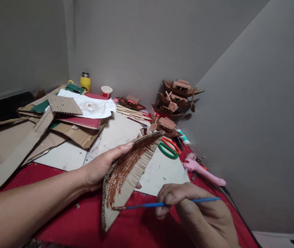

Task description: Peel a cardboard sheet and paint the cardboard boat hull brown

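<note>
My left hand (101,168) grips a curved piece of corrugated cardboard (136,170) from behind, its thumb on the upper edge. Brown paint covers the upper part of the piece, while a strip along the lower right is bare. Between the thumb and fingers of my right hand (195,210) is a thin blue paintbrush (147,205). The brush's brown tip touches the cardboard near its lower end. Just behind the piece stands a paint cup (144,132), partly hidden by it.
Scissors (169,148), a pink glue gun (205,172) and a glue stick (183,137) lie to the right. Several brown model boats (180,88) stand by the wall. Cardboard (9,151) and a drawing (92,106) are piled left. A yellow bottle (85,82) stands behind.
</note>
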The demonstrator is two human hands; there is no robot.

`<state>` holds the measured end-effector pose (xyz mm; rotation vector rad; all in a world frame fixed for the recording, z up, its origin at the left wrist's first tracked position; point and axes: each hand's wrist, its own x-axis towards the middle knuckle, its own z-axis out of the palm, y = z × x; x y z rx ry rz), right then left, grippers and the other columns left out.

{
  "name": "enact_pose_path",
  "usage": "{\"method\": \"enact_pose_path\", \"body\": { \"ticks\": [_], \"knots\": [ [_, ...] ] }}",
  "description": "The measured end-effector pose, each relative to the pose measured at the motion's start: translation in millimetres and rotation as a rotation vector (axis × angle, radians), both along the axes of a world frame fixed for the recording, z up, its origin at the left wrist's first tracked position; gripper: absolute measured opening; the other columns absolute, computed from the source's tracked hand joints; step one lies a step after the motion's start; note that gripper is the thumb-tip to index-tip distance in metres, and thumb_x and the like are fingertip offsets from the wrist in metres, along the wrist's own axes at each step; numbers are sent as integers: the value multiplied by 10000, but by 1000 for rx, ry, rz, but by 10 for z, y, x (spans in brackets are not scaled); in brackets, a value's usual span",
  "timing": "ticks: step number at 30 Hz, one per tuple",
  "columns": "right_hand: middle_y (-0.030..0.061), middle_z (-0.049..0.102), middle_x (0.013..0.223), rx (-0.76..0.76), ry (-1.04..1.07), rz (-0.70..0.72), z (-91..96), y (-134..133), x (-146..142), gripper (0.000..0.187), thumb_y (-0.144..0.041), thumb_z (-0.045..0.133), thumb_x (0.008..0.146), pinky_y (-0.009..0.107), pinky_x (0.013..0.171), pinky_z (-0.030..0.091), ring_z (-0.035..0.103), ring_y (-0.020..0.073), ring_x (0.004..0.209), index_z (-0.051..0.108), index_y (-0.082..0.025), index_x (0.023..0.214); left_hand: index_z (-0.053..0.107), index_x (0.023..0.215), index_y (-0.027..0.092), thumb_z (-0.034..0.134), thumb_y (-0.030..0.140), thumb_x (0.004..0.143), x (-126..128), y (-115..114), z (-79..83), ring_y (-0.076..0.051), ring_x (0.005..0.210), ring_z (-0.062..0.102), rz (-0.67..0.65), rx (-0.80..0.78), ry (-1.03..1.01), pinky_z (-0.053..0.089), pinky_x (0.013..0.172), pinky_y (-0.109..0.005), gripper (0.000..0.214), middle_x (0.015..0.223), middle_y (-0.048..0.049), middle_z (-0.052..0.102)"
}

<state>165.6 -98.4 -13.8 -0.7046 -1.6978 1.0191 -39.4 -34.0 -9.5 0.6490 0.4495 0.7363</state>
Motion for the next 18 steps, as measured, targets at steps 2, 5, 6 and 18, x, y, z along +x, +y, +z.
{"method": "enact_pose_path", "body": {
  "ticks": [2, 5, 6, 18],
  "knots": [
    [59, 702, 728, 48, -40, -54, -9, 15, 0, 175, -203, 496, 952, 293, 573, 586, 693, 177, 615, 667, -212, 989, 607, 1234, 193, 503, 411, 896, 8, -1, 0, -189, 634, 655, -2, 11, 2, 544, 607, -318, 415, 800, -55, 705],
    [51, 706, 768, 123, -73, -179, -41, 36, 2, 179, -191, 500, 952, 267, 586, 588, 697, 165, 654, 667, -218, 1008, 626, 1217, 185, 486, 346, 918, 19, -10, 3, -183, 732, 671, 39, 63, -27, 527, 708, -296, 368, 900, -62, 732],
    [51, 708, 779, 141, -73, -220, -52, 40, 3, 180, -187, 501, 952, 259, 592, 589, 697, 162, 665, 668, -218, 1011, 625, 1221, 187, 481, 329, 923, 21, -14, 5, -181, 766, 674, 44, 77, -38, 518, 731, -285, 360, 945, -62, 735],
    [60, 689, 704, 56, -26, -83, -19, 6, -2, 177, -215, 491, 953, 306, 570, 584, 680, 179, 604, 668, -203, 955, 613, 1224, 164, 499, 423, 893, -11, -6, 3, -185, 615, 653, -20, -2, 8, 536, 595, -304, 435, 756, -69, 707]
  ]
}}
